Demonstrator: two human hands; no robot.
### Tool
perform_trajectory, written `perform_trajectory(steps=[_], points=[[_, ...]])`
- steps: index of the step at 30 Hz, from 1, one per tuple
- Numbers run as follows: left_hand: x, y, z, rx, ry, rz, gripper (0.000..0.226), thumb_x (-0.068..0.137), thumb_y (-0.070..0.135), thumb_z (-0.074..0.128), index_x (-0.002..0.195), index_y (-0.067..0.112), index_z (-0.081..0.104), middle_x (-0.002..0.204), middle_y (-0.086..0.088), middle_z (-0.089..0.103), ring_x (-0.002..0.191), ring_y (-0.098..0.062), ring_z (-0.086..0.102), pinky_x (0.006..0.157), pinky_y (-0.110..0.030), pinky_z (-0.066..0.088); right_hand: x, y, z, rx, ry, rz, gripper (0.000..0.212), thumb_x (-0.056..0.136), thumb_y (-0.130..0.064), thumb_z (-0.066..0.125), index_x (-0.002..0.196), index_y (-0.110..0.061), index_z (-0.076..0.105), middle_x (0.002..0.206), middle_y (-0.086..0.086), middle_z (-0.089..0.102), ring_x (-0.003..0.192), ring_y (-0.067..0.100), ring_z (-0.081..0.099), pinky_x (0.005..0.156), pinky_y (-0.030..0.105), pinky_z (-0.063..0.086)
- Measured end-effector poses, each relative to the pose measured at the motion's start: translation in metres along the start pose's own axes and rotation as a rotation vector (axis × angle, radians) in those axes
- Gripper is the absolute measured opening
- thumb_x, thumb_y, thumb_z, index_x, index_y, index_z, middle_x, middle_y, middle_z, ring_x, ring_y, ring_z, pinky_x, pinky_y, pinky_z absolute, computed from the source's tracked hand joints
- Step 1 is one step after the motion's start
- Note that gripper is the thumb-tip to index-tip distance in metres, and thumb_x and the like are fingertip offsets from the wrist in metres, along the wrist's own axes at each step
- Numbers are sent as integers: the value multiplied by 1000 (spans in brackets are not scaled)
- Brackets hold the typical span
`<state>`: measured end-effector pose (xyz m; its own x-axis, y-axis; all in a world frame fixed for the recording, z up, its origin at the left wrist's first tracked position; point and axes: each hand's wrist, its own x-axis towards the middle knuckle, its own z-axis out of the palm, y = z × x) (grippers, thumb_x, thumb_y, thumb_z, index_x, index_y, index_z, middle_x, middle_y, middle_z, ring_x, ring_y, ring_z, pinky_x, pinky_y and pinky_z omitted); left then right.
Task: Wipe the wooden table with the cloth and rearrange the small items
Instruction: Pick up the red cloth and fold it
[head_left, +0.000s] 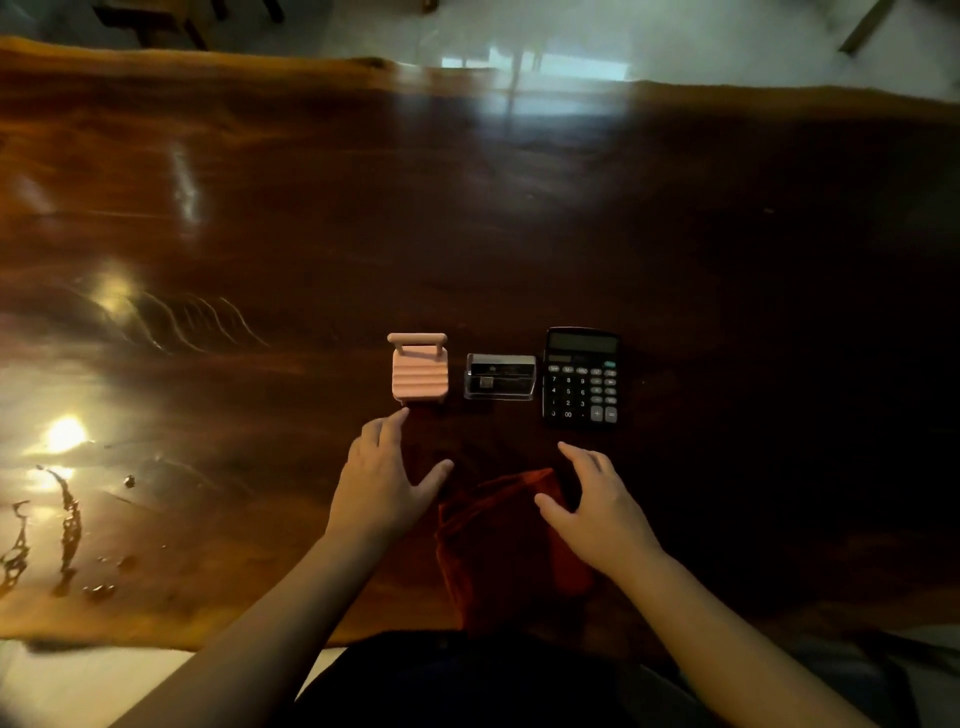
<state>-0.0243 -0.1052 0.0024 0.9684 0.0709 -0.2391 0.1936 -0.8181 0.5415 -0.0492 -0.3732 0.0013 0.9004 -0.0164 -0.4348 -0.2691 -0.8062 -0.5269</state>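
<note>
My left hand (382, 478) and right hand (597, 506) hover spread wide and empty over the tabletop (519, 234), flanking the red cloth (498, 540). Beyond them, in a row: pink stand (418, 370), clear holder (500, 376), calculator (581, 378).

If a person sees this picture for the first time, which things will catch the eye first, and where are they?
First, the row of three small items in the middle of the dark wooden table: a pink chair-shaped stand, a clear box and a black calculator. Just in front, the left hand and right hand are open above a red cloth. Bright wet streaks shine at the left.
</note>
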Motion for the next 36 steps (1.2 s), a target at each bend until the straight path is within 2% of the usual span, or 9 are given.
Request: perform_trajectory(steps=[7,11,13,16,23,29,31,33,36], points=[[-12,-14,-7,-51,-211,14,85,80,65,67,148,25,37,148,-4,43,132,-20,46,100,-37,47,-33,-7,14,57,70,108,77,89,-49,69,154,-33,31,157,-4,36,139,18,42,101,34,43],[-22,-26,-1,-92,-351,-8,82,79,69,64,144,23,43,141,-5,49,121,-20,54,90,-32,50,-44,-11,24,120,88,193,76,89,-49,70,154,-31,34,154,-1,39,135,19,45,96,33,45],[-25,-30,3,-145,-411,-65,83,78,68,65,144,21,43,139,-5,52,114,-19,57,82,-28,49,-45,-13,28,148,102,254,76,89,-48,71,153,-30,36,154,2,41,134,22,47,99,38,47],[-28,-31,9,-240,-490,-172,90,79,62,69,149,19,34,140,-7,52,111,-20,58,81,-31,54,-42,-13,34,203,112,344,74,89,-45,71,153,-26,38,154,4,44,135,25,48,107,47,46],[-34,-18,32,-341,-567,-344,81,87,46,69,150,10,31,138,-11,54,118,-28,58,91,-36,54,-21,-11,44,223,102,438,70,93,-33,71,153,-20,38,154,8,46,136,28,48,107,46,46],[-38,4,50,-498,-505,-558,60,87,37,72,136,7,52,121,-9,62,106,-28,64,91,-42,56,-11,-7,51,246,97,475,66,93,-27,71,151,-16,43,148,12,52,131,30,53,108,47,46],[-40,13,53,-495,-465,-615,58,85,36,75,130,5,56,121,-12,64,106,-30,64,87,-39,57,-9,-2,52,261,94,490,62,92,-24,73,147,-14,48,142,12,57,125,30,58,105,46,48],[-43,21,57,-458,-425,-630,51,86,33,75,125,5,57,116,-12,64,107,-31,64,82,-38,55,-10,2,50,340,76,508,52,90,-20,75,138,-11,58,127,12,67,111,28,66,100,46,53],[-46,29,63,-409,-406,-615,34,92,26,69,118,6,60,94,-6,59,90,-26,64,77,-38,54,-18,5,45,455,58,502,16,87,-18,76,104,-19,73,92,4,73,86,23,72,87,45,60]])
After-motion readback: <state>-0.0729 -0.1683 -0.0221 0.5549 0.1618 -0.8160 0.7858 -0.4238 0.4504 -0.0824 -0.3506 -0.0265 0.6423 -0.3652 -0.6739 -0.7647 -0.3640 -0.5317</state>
